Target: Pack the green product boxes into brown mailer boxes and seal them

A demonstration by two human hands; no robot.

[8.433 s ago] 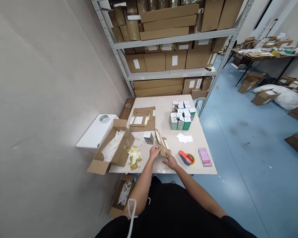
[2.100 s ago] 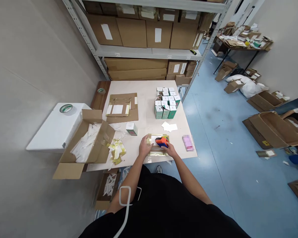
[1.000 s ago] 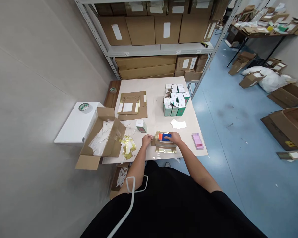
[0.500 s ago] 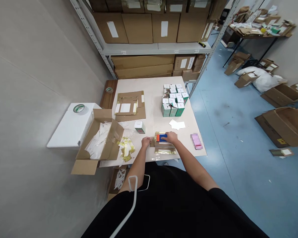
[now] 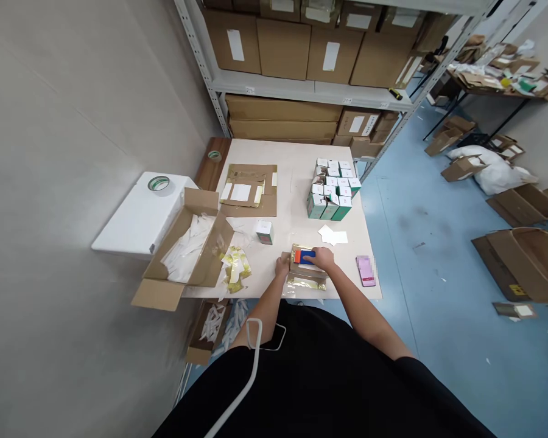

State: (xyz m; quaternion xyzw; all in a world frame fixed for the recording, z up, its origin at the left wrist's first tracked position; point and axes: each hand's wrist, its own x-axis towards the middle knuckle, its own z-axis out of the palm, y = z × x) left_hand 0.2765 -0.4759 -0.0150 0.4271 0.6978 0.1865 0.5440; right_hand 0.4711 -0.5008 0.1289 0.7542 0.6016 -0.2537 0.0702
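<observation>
My right hand (image 5: pixel 323 258) is closed round a blue tool with an orange end (image 5: pixel 305 257), which looks like a scraper. The tool rests on a flattened piece of cardboard (image 5: pixel 296 274) that has shiny yellowish tape and a pale label on it. At the cardboard's left edge, my left hand (image 5: pixel 282 266) is closed on its border. Crumpled yellow tape with white paper scraps (image 5: pixel 236 267) lies left of my left hand. A small white-and-green box (image 5: pixel 265 232) stands beyond that hand, and white paper pieces (image 5: pixel 333 236) lie beyond my right hand.
Several white-and-green boxes (image 5: pixel 332 188) stand grouped at the table's back right. Flat cardboard (image 5: pixel 269 204) lies back left. An open carton (image 5: pixel 214 258) of white material overlaps the left edge. A pink phone-like object (image 5: pixel 366 271) lies right. Shelving (image 5: pixel 296 90) bounds the back.
The camera view has shifted, so the table appears slightly further right. Both hands keep their hold; the blue tool stays on the cardboard with little visible movement.
</observation>
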